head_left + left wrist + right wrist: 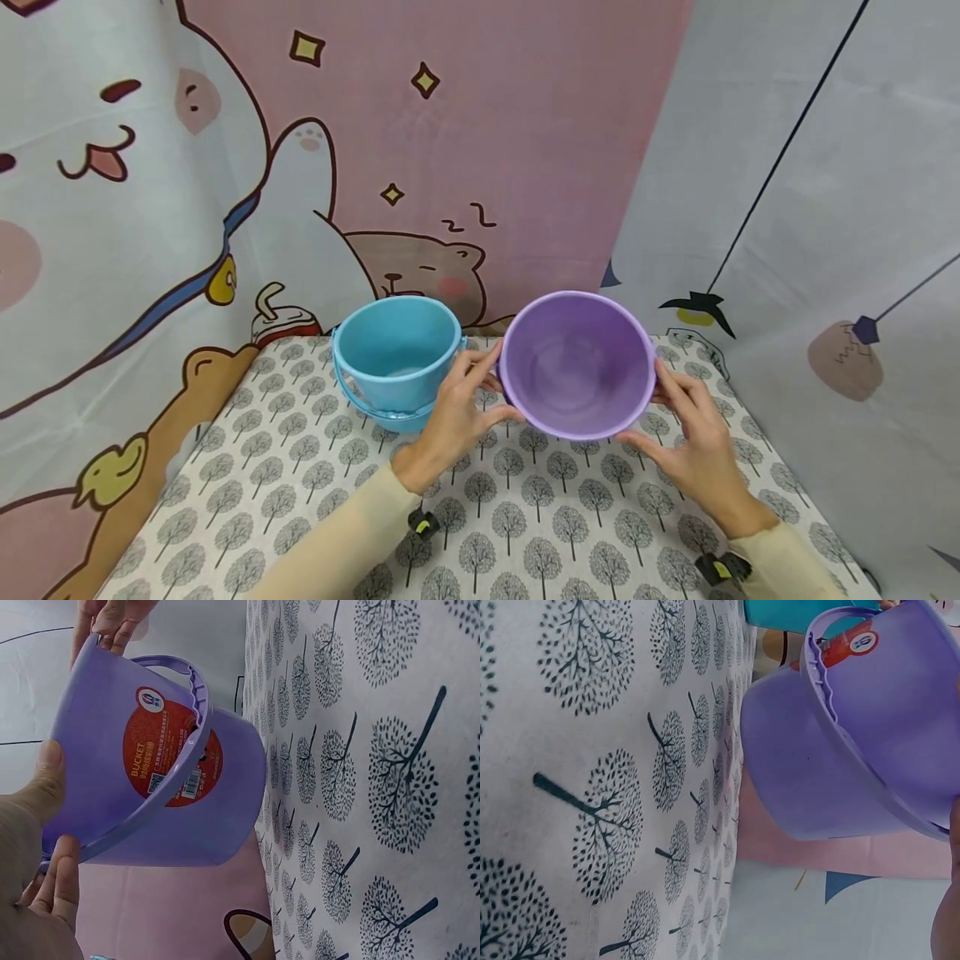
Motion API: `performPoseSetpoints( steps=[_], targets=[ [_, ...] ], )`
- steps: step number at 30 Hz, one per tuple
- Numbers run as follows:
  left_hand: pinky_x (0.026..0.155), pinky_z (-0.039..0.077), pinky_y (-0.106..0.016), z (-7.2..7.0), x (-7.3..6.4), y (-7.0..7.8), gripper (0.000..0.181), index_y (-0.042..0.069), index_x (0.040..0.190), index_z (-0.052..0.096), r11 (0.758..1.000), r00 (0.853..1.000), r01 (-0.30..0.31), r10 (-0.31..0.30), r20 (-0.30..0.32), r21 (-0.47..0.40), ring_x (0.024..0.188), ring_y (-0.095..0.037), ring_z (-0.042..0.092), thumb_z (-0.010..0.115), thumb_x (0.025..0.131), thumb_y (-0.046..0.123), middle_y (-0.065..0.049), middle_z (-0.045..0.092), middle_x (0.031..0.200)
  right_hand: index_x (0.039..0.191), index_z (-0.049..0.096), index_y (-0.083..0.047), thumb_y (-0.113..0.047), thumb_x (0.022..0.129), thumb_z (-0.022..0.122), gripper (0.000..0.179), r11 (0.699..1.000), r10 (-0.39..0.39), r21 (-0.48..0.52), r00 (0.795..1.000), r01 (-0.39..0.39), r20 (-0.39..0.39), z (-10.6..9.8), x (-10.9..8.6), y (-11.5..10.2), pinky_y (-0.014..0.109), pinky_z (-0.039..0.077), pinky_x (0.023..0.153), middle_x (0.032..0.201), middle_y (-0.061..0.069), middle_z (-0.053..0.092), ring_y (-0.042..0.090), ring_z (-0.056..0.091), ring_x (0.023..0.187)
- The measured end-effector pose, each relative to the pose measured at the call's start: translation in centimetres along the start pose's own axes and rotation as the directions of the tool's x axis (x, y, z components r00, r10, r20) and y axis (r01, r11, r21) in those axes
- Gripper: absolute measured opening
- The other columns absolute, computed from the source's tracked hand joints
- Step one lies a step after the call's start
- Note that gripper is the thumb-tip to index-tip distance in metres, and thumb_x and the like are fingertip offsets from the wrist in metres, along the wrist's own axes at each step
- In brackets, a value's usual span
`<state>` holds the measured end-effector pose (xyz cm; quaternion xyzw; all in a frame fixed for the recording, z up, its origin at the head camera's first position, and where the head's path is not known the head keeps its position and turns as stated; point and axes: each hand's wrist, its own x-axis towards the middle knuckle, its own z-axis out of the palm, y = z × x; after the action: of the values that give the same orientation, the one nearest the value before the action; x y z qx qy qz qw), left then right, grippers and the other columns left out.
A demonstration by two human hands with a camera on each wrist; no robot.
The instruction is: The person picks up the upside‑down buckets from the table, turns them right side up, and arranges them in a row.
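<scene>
A purple bucket (577, 367) is held by both hands, its mouth tilted toward me. My left hand (459, 408) grips the left side of its rim, thumb in front and fingers on the side. On the opposite side, my right hand (693, 450) grips the rim in a similar way. A round red label (161, 742) and the hanging purple handle (176, 776) show on the outer wall in the left wrist view. Just left of my left hand stands a light-blue bucket (397, 383), partly covered by that hand. Whether the purple base touches the table is unclear.
The table is covered with a white cloth (300, 492) printed with grey trees. A cartoon-printed curtain (540, 150) hangs behind its back edge, and pale printed cloth (847, 250) hangs on the right. The blue bucket's handle (375, 410) hangs down its front.
</scene>
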<state>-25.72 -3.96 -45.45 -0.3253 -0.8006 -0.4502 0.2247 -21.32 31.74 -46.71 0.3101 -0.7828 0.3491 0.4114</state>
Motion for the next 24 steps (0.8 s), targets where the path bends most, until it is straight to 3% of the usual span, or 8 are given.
performPoseSetpoints(
  steps=[5,9,12,19,24],
  targets=[
    [0.111,0.071,-0.04,-0.3,0.0,0.3,0.111,0.001,0.173,0.051,0.997,0.999,0.034,-0.033,-0.026,0.07,0.124,-0.029,0.077,0.105,0.08,0.024,-0.018,0.067,0.15,0.171,0.048,0.008,-0.058,0.091,0.091,0.112,0.996,0.075,0.04,0.997,-0.077,0.032,0.2,0.1,-0.2,0.014,0.056,0.121,0.149,0.036,0.064,-0.005,0.067,0.139],
    [0.121,0.067,-0.047,-0.4,0.1,0.4,0.107,0.004,0.173,0.053,0.991,0.997,0.075,-0.072,-0.033,0.11,0.138,-0.031,0.073,0.104,0.083,0.031,-0.015,0.069,0.151,0.175,0.046,0.002,-0.019,0.079,0.107,0.116,0.986,0.158,0.042,0.985,-0.161,0.07,0.4,0.4,-0.5,0.014,0.055,0.122,0.155,0.03,0.064,-0.007,0.067,0.138],
    [0.123,0.065,-0.047,-0.5,0.1,0.4,0.105,0.005,0.173,0.052,0.987,0.994,0.109,-0.105,-0.033,0.121,0.14,-0.032,0.072,0.102,0.085,0.035,-0.015,0.069,0.151,0.176,0.045,-0.001,0.006,0.066,0.108,0.127,0.975,0.216,0.04,0.973,-0.219,0.077,0.7,0.8,-0.7,0.013,0.053,0.123,0.157,0.027,0.063,-0.007,0.066,0.138],
    [0.12,0.066,-0.051,-0.7,0.3,0.4,0.1,0.006,0.173,0.053,0.973,0.981,0.193,-0.191,-0.029,0.126,0.14,-0.034,0.072,0.098,0.091,0.041,-0.015,0.07,0.154,0.176,0.046,-0.003,0.007,0.076,0.104,0.116,0.945,0.317,0.066,0.946,-0.322,0.075,1.8,1.5,-1.2,0.012,0.049,0.125,0.162,0.025,0.063,-0.01,0.066,0.137],
    [0.127,0.061,-0.054,-0.8,0.4,0.3,0.099,0.006,0.174,0.052,0.965,0.974,0.227,-0.226,-0.023,0.134,0.147,-0.035,0.069,0.096,0.094,0.043,-0.015,0.068,0.16,0.175,0.047,-0.002,0.004,0.079,0.104,0.113,0.925,0.366,0.076,0.926,-0.373,0.089,2.5,1.8,-1.0,0.009,0.046,0.125,0.164,0.024,0.063,-0.011,0.065,0.137]
  ],
)
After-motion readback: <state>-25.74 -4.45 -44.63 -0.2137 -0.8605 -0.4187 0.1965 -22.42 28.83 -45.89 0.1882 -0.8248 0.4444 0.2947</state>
